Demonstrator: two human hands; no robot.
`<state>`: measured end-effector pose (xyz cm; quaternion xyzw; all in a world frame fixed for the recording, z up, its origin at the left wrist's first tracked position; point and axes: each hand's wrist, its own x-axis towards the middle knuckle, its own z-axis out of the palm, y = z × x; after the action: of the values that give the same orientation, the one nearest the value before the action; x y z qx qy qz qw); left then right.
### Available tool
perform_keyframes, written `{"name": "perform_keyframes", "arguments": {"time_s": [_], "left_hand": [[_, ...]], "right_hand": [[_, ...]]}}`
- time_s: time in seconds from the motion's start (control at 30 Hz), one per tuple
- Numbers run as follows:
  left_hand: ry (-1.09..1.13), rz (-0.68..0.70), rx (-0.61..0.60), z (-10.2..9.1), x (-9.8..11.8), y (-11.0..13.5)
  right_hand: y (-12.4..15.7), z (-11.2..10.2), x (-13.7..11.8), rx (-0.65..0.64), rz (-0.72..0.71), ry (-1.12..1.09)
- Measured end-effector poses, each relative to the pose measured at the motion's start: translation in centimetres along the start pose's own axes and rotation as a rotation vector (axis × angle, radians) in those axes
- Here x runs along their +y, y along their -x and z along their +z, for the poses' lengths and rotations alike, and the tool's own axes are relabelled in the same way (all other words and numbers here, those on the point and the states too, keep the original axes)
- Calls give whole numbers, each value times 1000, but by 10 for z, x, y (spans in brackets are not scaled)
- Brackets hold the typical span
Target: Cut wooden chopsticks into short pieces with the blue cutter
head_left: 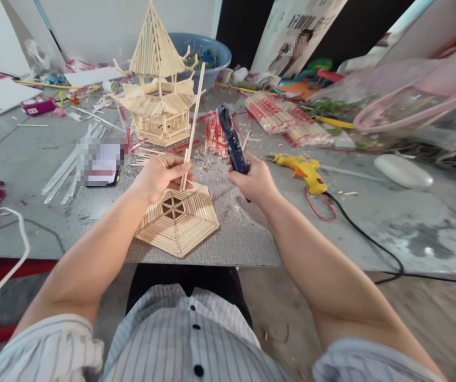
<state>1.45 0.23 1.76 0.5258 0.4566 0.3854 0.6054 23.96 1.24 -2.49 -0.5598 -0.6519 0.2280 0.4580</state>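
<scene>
Grey table lies below; the left hand pinches sticks whose long axis points just past twelve o'clock. At their three o'clock, the right hand, farther off, grasps a blue tool, perhaps cutters.

Cluttered grey table: a hexagonal stick panel lies at 7 o'clock, a phone at 9, a stick-built pagoda stands at 11, wrapped stick bundles lie at 2, a yellow glue gun at 3.
</scene>
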Motion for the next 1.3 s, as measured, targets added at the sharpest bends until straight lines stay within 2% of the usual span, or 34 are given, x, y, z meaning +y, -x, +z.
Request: {"name": "perform_keyframes", "arguments": {"time_s": [0.1, 0.23, 0.4, 0.53, 0.73, 0.87, 1.0, 1.13, 1.3], "left_hand": [[-48, 18, 45, -3, 0, -4], [-106, 160, 137, -9, -2, -8], [-154, 222, 170, -10, -6, -12], [-152, 221, 131, -7, -6, -12], [-210, 147, 27, -12, -6, -12], [-253, 114, -49, -15, -9, -14], [-285, 65, -83, -11, -8, -13], [-261, 10, -98, -8, -6, -12], [-173, -18, -58, -13, -4, -13]], "right_hand": [[5, -1, -6, -96, -62, 194], [11, 3, -13, -88, -113, 496], [12, 5, -13, -61, -114, 607], [13, 6, -13, -73, -137, 616], [10, 5, -11, -213, -81, 615], [9, -1, -9, -255, -113, 633], [12, -9, -18, -333, -116, 649], [9, -15, -33, -463, -59, 616], [-13, -14, -44, -641, 66, 416]]}}
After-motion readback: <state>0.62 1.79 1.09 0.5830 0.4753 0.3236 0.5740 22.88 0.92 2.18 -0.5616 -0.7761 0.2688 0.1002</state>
